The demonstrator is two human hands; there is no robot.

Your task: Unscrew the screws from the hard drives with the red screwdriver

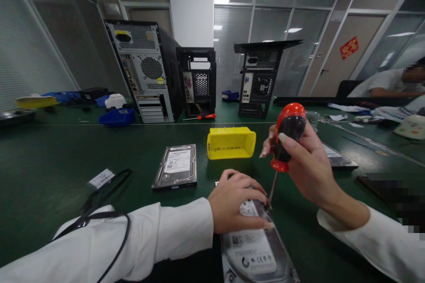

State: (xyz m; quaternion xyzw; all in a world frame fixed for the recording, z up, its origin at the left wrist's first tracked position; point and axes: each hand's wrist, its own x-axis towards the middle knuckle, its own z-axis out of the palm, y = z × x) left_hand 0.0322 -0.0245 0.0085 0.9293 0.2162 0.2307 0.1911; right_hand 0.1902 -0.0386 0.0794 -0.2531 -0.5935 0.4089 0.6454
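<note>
My right hand (307, 159) is wrapped round the red and black handle of a screwdriver (280, 167), held nearly upright. Its thin shaft slants down, and the tip meets the right edge of a hard drive (254, 252). Across the upper part of that drive lies my left hand (241, 203), holding it, with thumb and fingers reaching toward the right edge near the tip. The drive's label faces up, and its far end is mostly covered by my left hand. What the tip touches is too small to make out.
A second hard drive (175, 166) and a yellow bin (231, 143) stand ahead. Another drive (337, 157) lies right, beyond my right hand. Computer cases (146, 70) line the back; another screwdriver (206, 116) lies before them. A cable (109, 194) sits left. A person (381, 82) is far right.
</note>
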